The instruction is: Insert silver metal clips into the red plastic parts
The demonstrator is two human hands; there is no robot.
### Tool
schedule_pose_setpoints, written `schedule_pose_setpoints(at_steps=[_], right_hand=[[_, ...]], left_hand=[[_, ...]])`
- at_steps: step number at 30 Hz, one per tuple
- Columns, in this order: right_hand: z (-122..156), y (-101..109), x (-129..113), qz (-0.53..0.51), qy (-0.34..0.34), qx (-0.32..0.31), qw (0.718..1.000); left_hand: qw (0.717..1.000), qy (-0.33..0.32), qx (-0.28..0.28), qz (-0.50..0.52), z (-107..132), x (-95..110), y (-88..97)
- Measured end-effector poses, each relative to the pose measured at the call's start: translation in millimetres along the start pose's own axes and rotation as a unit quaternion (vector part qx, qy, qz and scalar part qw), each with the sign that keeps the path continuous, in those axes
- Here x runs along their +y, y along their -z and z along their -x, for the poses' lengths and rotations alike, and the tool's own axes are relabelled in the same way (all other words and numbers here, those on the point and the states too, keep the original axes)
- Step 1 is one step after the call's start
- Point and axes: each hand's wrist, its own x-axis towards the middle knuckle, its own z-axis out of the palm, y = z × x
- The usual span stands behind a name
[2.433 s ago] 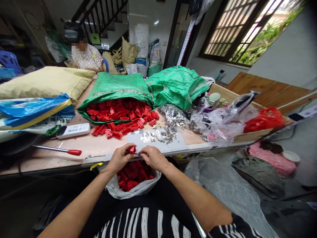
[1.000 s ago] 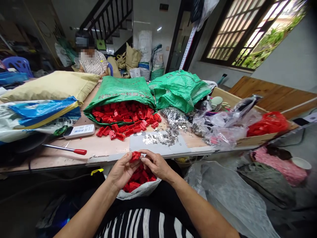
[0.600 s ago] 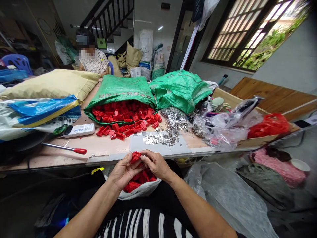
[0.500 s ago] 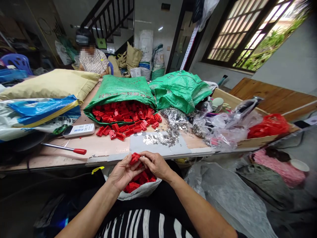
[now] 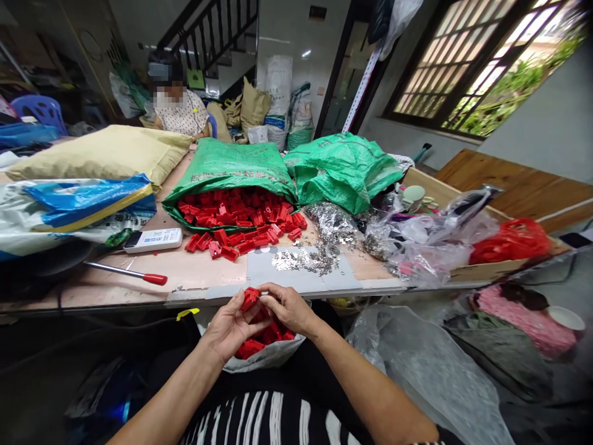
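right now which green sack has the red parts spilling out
The green woven sack lying open toward the person, red plastic parts spilling from its mouth; the crumpled one beside it shows none.

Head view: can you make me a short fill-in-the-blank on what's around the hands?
The left hand and the right hand both touch one small ____ plastic part.
The woven sack spilling more of these parts onto the table is ____.
Beside the screwdriver lies a ____ remote control.
A seated person is at the far ____ of the table.

Missing words: red; green; white; end.
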Motion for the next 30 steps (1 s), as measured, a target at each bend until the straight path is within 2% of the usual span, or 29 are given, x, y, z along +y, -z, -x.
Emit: schedule_pose_setpoints(at_steps=[6, 10, 13, 18, 22, 27, 30], right_hand=[[-4.6, -4.8, 6.7, -0.055, 0.001, 0.027, 0.998], [-13.7, -6.1, 13.2, -0.092, -0.006, 0.03, 0.995], [-23.8, -3.7, 13.8, -0.081, -0.004, 0.04, 0.996], [-48.5, 1.1, 9.3, 0.052, 0.031, 0.072, 0.996], [-71.1, -4.9, 2.9, 0.19, 0.082, 0.055, 0.977], [-95.4, -21.4, -4.4, 0.351, 0.035, 0.007, 0.936], [-106.2, -28.7, -6.8, 0.4, 0.007, 0.002, 0.916]], left_hand=[[1.0, -0.016, -0.009, -0.001, -0.4, -5.2, -2.3], [1.0, -0.021, 0.009, -0.007, -0.8, -6.3, -2.5], [0.997, -0.038, 0.02, -0.066, 1.2, -5.0, 1.3], [0.967, -0.023, 0.013, -0.254, 6.7, -5.1, 15.6], [0.95, -0.05, 0.035, -0.306, 8.1, -5.5, 25.9], [0.942, -0.055, 0.017, -0.331, 11.3, -0.9, 23.6], [0.937, -0.055, 0.004, -0.345, 14.3, 0.9, 17.6]])
